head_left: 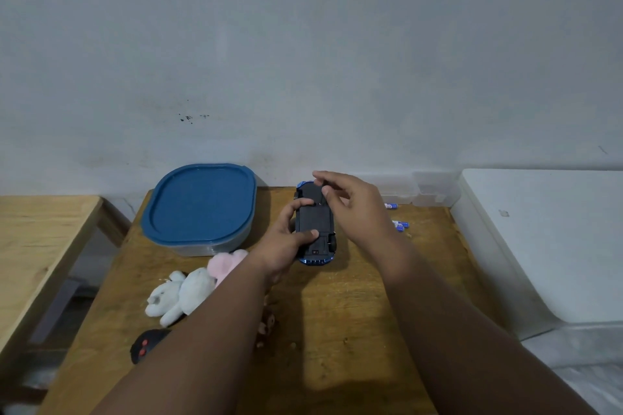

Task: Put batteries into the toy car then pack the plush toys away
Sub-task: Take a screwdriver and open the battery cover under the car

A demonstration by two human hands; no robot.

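- Car (pixel 315 224): it is lying belly-up near the far edge of the table (pixel 337 330), black underside facing you, blue trim showing at both ends; whether it is resting on the wood or being held just clear of it cannot be told.
- Left hand (pixel 286 242): you are gripping the car from its left side, thumb pressing across the underside, fingers curling over the same face farther along.
- Right hand (pixel 354 205): you are holding it over the car's far end, fingers bent, thumb and forefinger nearing each other; whether they are pinching anything cannot be told.
- Batteries (pixel 400 225): blue-and-white cells are lying on the table just right of your right hand, partly hidden behind it.
- Plushes: white plush (pixel 178 296) and pink plush (pixel 226 263) are lying touching each other, left of your left forearm and in front of the box.
- Box (pixel 202 248): it is sitting at the far left of the table, its blue lid (pixel 199 202) sitting closed on top.
- Remote (pixel 145 345): black with red buttons, it is lying at the near left edge, partly covered by your left forearm.
- Bins (pixel 435 190): clear ones are standing against the wall behind the batteries.
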